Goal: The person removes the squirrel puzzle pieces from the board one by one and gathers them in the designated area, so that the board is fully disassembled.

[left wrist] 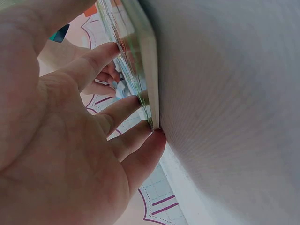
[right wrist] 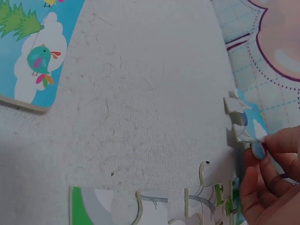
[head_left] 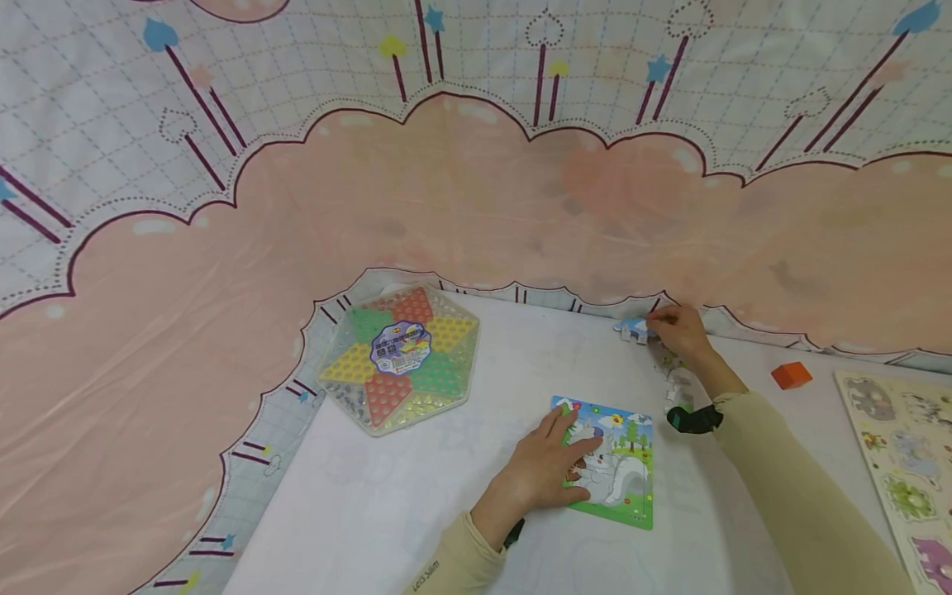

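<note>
My left hand [head_left: 543, 467] lies with spread fingers on a square picture puzzle board [head_left: 628, 479] showing a grey-white squirrel, trees and sky. In the left wrist view its fingertips touch the face and edge of the board [left wrist: 149, 56]. At the far edge of the table, my right hand [head_left: 680, 330] pinches a blue and white puzzle piece [right wrist: 253, 119] between thumb and fingers. Beneath the right wrist lie several loose puzzle pieces [right wrist: 152, 206], partly hidden by the hand and wristband in the head view.
A hexagonal Chinese checkers set [head_left: 446, 380] in a clear case lies to the left. An orange block [head_left: 792, 375] sits right of my right forearm. Farther right is a wooden board [head_left: 885, 442] with animal pictures. A patterned cloth [head_left: 476, 198] rises behind the table.
</note>
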Motion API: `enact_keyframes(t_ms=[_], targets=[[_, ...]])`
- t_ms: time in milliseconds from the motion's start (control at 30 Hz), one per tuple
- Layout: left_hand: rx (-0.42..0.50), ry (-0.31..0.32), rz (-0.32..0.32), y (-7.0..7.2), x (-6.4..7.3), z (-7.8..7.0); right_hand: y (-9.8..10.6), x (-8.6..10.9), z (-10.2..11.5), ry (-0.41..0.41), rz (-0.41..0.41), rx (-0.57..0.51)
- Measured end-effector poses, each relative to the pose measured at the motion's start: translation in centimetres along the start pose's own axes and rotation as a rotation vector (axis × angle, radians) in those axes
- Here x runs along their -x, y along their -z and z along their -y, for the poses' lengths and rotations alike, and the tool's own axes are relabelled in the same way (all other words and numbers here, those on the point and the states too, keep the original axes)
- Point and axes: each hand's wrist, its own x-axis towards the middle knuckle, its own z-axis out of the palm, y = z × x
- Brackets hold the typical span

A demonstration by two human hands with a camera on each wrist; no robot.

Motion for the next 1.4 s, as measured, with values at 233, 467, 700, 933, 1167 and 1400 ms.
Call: enact_keyframes(t_ms=[233,467,700,933,1167,1400], targets=[[-0.012,-0.003,-0.002,0.22,0.13,-0.18,0.11,0.11,-0.05,0.010,-0.012,0.014],[-0.010,0.014,0.007,0.41,0.28,-0.20,0.25,0.11,-0.22,0.023,0.025,0.022],[-0.016,0.012,-0.001,0.42,0.35,-0.10,0.03,0.18,-0.08,0.046,0.103,0.147],[0.000,0.009,0.006,0.10,0.19,-0.03,0.08,0.26,-0.11,0.109,0.144,0.279],[-0.007,0.004,0.006,0.09,0.20,-0.04,0.14,0.30,0.08,0.139,0.145,0.325],[-0.012,0.004,0.008,0.27,0.30,-0.08,0.01,0.26,0.06,0.180,0.145,0.324]])
